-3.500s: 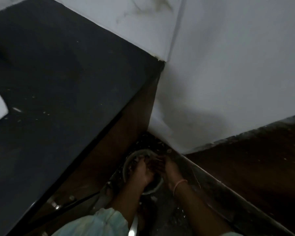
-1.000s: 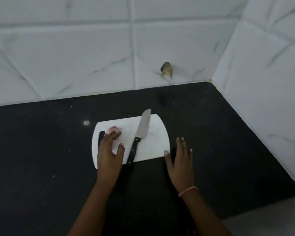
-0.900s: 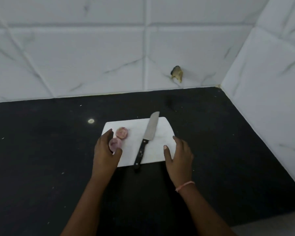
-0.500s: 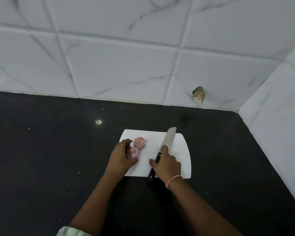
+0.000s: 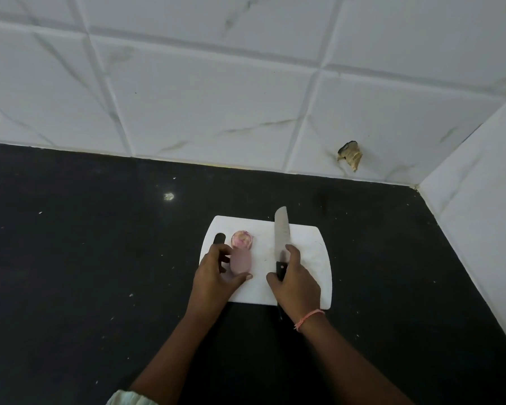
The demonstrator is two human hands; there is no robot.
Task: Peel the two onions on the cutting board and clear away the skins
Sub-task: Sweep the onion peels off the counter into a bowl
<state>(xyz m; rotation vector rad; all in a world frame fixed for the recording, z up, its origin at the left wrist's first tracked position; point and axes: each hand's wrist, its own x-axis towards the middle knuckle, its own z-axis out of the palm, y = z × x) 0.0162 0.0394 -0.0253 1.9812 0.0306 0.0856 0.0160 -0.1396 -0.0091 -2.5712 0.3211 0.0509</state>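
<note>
Onions: two, both on the white cutting board (image 5: 313, 244), left half. The near onion (image 5: 240, 261) sits between the curled fingers and thumb of the left hand (image 5: 216, 276), which holds it from the left and front; its surface reads smooth and pale purple, though motion blur softens it. The far onion (image 5: 242, 239) lies free just behind the first, touching or nearly touching it, showing a pinkish, layered cut face toward the camera. Both appear already peeled or close to it; I cannot rule out a thin last layer.

Skins: none visible on the board or on the dark counter (image 5: 100, 258) around it, apart from small pale specks too small to identify. Judgement: peeling and clearing look essentially done, and what remains, if anything, is a check of the near onion for leftover skin.

Knife (image 5: 281, 238): blade lies on the board pointing away toward the wall, just right of the onions and apart from them. The right hand (image 5: 297, 283) is wrapped around the black handle, index finger extended along the base of the blade. Blade is not touching either onion.

Surroundings: board's slot handle sits at its left edge beside the left hand. White tiled wall (image 5: 246, 97) behind and to the right; a pink band circles the right wrist.
</note>
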